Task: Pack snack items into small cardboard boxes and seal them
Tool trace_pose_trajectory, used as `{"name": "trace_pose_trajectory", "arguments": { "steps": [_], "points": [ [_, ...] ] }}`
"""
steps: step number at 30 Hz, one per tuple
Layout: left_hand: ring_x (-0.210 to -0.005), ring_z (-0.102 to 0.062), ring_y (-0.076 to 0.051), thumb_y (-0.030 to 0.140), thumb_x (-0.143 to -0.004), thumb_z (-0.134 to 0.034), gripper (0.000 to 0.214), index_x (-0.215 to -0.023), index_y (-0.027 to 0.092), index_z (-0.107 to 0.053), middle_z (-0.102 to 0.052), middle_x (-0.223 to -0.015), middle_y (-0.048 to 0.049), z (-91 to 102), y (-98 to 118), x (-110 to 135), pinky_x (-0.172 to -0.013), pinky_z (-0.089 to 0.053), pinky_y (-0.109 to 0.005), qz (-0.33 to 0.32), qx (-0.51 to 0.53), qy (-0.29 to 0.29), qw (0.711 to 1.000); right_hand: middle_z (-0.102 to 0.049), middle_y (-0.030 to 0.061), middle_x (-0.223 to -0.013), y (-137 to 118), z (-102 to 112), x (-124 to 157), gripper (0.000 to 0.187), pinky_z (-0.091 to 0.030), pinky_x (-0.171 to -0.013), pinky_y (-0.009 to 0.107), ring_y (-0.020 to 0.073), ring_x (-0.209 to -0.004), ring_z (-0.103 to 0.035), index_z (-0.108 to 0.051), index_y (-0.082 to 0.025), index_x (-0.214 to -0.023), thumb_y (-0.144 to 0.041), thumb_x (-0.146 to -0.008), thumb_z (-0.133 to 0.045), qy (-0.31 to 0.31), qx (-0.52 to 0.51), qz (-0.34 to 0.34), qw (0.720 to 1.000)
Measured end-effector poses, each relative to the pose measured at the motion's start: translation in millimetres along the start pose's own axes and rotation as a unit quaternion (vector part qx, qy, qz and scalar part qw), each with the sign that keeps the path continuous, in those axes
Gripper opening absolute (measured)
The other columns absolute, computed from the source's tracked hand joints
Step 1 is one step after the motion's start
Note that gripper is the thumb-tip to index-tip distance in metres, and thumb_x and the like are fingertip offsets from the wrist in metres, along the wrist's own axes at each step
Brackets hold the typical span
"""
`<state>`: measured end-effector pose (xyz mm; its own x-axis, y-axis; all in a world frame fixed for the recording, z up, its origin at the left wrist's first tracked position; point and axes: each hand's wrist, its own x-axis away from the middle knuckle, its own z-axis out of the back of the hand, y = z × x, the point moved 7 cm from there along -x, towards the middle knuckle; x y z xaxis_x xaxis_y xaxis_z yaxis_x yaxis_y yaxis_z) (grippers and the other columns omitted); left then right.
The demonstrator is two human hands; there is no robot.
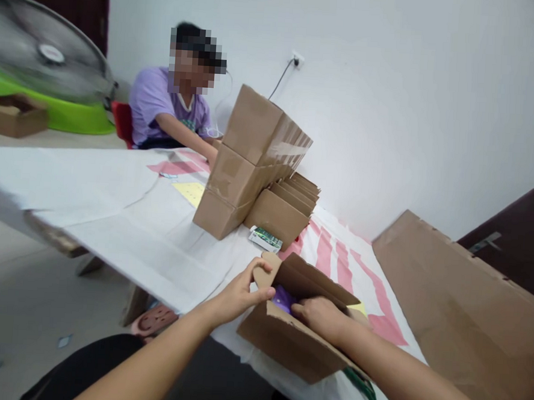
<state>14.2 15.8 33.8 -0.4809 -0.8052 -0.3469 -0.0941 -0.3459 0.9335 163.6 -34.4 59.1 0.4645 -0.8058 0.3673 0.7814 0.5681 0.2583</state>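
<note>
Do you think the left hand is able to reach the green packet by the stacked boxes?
Probably yes: the left hand pinches the box flap, and the packet lies just beyond it on open cloth, nothing between them.

No legible text anywhere in view. Small green-and-white packet on table cover, just beside stacked cartons: printed face, lettering too blurred to read. Yellow sheet left of stack: any marks too small to tell. Open carton at near edge: plain brown faces, nothing readable. Large cardboard sheet at right edge: plain brown, nothing readable.
</note>
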Motion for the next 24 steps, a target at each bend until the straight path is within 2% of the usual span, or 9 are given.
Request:
{"name": "trace_pose_trajectory", "arguments": {
  "steps": [4, 9, 12, 15, 17, 19, 22, 24],
  "points": [
    [-0.079, -0.049, -0.016, 0.044, -0.08, -0.056, 0.035, -0.101, 0.023, -0.038, -0.047, -0.085, 0.0025, -3.1, 2.6, -1.2, -0.075, -0.04, -0.029, -0.006, -0.014, 0.041, 0.999, -0.066, 0.0022, -0.078, 1.4, 9.7, 5.5, 0.019, -0.037, -0.062, 0.027, 0.0154, -0.068, -0.058, -0.061, -0.018, -0.085, -0.018, -0.092, -0.043, 0.075, 0.052, 0.039, 0.995],
    [-0.076, -0.048, -0.016, 0.041, -0.08, -0.053, 0.029, -0.098, 0.022, -0.042, -0.047, -0.086, 0.0019, -7.8, 10.8, 2.4, -0.074, -0.04, -0.03, -0.021, -0.076, 0.098, 0.992, -0.061, 0.0038, -0.075, 14.4, 42.6, 34.8, 0.018, -0.037, -0.068, 0.029, 0.0168, -0.071, -0.05, -0.057, -0.018, -0.076, -0.015, -0.09, -0.046, 0.251, 0.074, 0.04, 0.964],
    [-0.076, -0.051, -0.017, 0.042, -0.076, -0.058, 0.033, -0.099, 0.022, -0.044, -0.051, -0.086, 0.0017, -12.7, 10.5, -0.1, -0.074, -0.041, -0.03, 0.007, -0.043, 0.075, 0.996, -0.056, 0.0048, -0.07, 31.7, 72.9, 67.6, 0.025, -0.036, -0.065, 0.029, 0.0173, -0.07, -0.046, -0.056, -0.018, -0.074, -0.016, -0.093, -0.04, 0.374, 0.064, 0.013, 0.925],
    [-0.101, -0.054, -0.023, 0.048, -0.075, -0.06, 0.046, -0.113, 0.024, -0.047, -0.057, -0.111, -0.0043, -13.6, 10.6, -10.8, -0.085, -0.042, -0.034, 0.028, 0.042, 0.024, 0.998, -0.056, 0.0061, -0.072, 48.9, 102.7, 99.1, 0.025, -0.037, -0.067, 0.03, 0.0183, -0.074, -0.047, -0.057, -0.017, -0.076, -0.018, -0.094, -0.04, 0.461, 0.079, -0.009, 0.884],
    [-0.117, -0.048, -0.027, 0.054, -0.075, -0.059, 0.059, -0.125, 0.026, -0.044, -0.049, -0.13, -0.0081, -6.9, 12.5, -23.3, -0.09, -0.041, -0.036, 0.054, 0.073, 0.001, 0.996, -0.058, 0.0076, -0.076, 56.5, 118.8, 112.0, 0.023, -0.039, -0.07, 0.031, 0.0195, -0.08, -0.049, -0.058, -0.017, -0.078, -0.019, -0.094, -0.041, 0.494, 0.116, -0.009, 0.862],
    [-0.121, -0.046, -0.028, 0.06, -0.075, -0.057, 0.067, -0.13, 0.026, -0.04, -0.045, -0.134, -0.0109, 6.2, 20.4, -40.3, -0.092, -0.041, -0.039, 0.082, 0.073, 0.003, 0.994, -0.06, 0.0083, -0.08, 61.9, 130.0, 116.0, 0.021, -0.039, -0.074, 0.033, 0.0208, -0.085, -0.051, -0.058, -0.017, -0.078, -0.02, -0.093, -0.044, 0.511, 0.173, -0.005, 0.842],
    [-0.117, -0.051, -0.028, 0.063, -0.076, -0.054, 0.069, -0.13, 0.021, -0.04, -0.047, -0.132, -0.0142, 22.7, 49.1, -72.6, -0.092, -0.04, -0.04, 0.077, 0.072, 0.024, 0.994, -0.061, 0.0075, -0.082, 68.3, 137.3, 105.1, 0.02, -0.038, -0.077, 0.033, 0.0211, -0.088, -0.05, -0.059, -0.018, -0.078, -0.018, -0.092, -0.045, 0.512, 0.251, 0.005, 0.821],
    [-0.108, -0.057, -0.026, 0.061, -0.075, -0.058, 0.074, -0.133, 0.02, -0.036, -0.049, -0.131, -0.0157, 17.8, 68.6, -94.9, -0.088, -0.043, -0.039, 0.07, 0.09, 0.008, 0.993, -0.06, 0.007, -0.081, 70.9, 138.0, 90.4, 0.02, -0.037, -0.077, 0.033, 0.0207, -0.086, -0.05, -0.059, -0.017, -0.079, -0.016, -0.092, -0.044, 0.501, 0.282, 0.018, 0.818]
  ]
}}
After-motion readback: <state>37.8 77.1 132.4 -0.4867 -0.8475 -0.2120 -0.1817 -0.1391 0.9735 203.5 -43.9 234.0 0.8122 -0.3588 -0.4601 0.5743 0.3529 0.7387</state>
